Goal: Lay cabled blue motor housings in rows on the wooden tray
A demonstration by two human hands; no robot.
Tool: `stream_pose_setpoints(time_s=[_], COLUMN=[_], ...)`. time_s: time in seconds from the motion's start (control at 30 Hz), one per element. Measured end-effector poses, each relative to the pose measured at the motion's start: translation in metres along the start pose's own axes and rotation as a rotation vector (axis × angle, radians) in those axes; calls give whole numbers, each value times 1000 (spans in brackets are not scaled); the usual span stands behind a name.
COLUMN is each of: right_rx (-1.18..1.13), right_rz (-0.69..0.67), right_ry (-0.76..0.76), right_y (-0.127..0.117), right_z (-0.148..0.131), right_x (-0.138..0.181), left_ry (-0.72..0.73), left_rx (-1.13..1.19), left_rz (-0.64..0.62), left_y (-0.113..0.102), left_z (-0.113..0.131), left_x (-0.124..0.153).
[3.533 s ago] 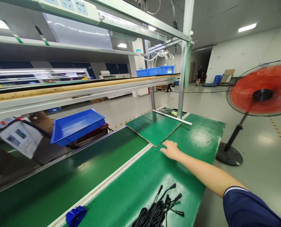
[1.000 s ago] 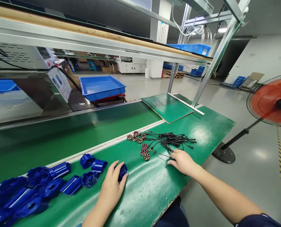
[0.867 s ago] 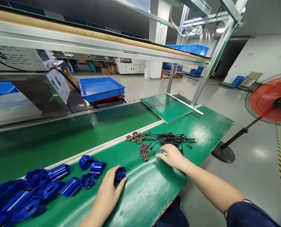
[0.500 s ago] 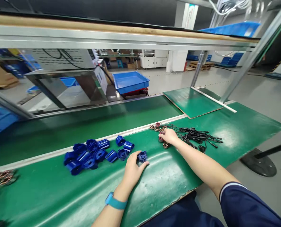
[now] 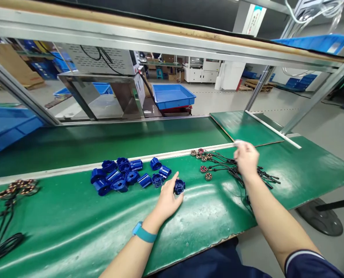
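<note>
My left hand (image 5: 168, 199) is curled around the left side of a blue plastic housing (image 5: 179, 187), thumb and fingers against it as it sits on the green mat. My right hand (image 5: 246, 157) is raised above a bundle of black cables (image 5: 237, 172), its fingers pinched. A pale blurred bit shows at its fingertips, too smeared to name. Small round copper-wound motor coils (image 5: 208, 176), some with red tops (image 5: 203, 169), lie to its left with black leads attached. Several more blue housings (image 5: 120, 184) are grouped left of my left hand.
More copper coils (image 5: 23, 188) with coiled black cable (image 5: 8, 247) lie at the far left. A raised green board (image 5: 244, 125) with a white rod (image 5: 273, 129) is at the back right. A metal-framed shelf (image 5: 160, 42) spans overhead. A blue tray (image 5: 173, 101) stands beyond the bench.
My right hand has left the coils and moved up and to the right, over the cables. My left hand stays by the same blue housing. The view has shifted slightly.
</note>
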State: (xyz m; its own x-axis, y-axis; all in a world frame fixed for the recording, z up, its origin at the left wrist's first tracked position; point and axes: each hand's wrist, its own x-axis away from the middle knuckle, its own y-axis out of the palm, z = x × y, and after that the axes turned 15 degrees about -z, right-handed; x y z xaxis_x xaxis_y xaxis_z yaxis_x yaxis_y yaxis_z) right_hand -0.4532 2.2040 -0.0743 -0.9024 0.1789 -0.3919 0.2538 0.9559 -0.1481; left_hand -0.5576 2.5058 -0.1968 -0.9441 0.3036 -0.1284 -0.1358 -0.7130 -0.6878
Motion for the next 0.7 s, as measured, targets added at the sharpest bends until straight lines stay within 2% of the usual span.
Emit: stream_pose_setpoints(time_s=[0.07, 0.13, 0.23, 0.3, 0.37, 0.43, 0.47, 0.53, 0.6, 0.7], right_rx=[-119, -147, -48, 42, 174, 364, 453, 608, 698, 732], right_rz=[239, 376, 373, 187, -199, -655, -820, -1009, -1088, -1119], right_ry=[-228, -488, -748, -726, -553, -348, -277, -142, -36, -6], right_y=[-28, -46, -48, -30, 3, 45, 66, 104, 128, 136], right_z=[-33, -72, -123, -139, -135, -112, -97, -65, -39, -18], right_x=[-12, -18, -3, 20, 48, 73, 84, 100, 111, 121], left_ry=[-107, -166, -120, -55, -9, -5, -17, -53, -83, -89], left_rx=[35, 50, 59, 65, 64, 73, 84, 102, 86, 10], left_rz=[30, 67, 50, 23, 18, 40, 49, 53, 56, 80], left_y=[3, 7, 7, 3, -1, -5, -6, -7, -8, -8], left_z=[6, 8, 6, 1, -2, -3, -3, -1, 1, 2], left_x=[-5, -10, -10, -6, 0, 5, 7, 9, 9, 11])
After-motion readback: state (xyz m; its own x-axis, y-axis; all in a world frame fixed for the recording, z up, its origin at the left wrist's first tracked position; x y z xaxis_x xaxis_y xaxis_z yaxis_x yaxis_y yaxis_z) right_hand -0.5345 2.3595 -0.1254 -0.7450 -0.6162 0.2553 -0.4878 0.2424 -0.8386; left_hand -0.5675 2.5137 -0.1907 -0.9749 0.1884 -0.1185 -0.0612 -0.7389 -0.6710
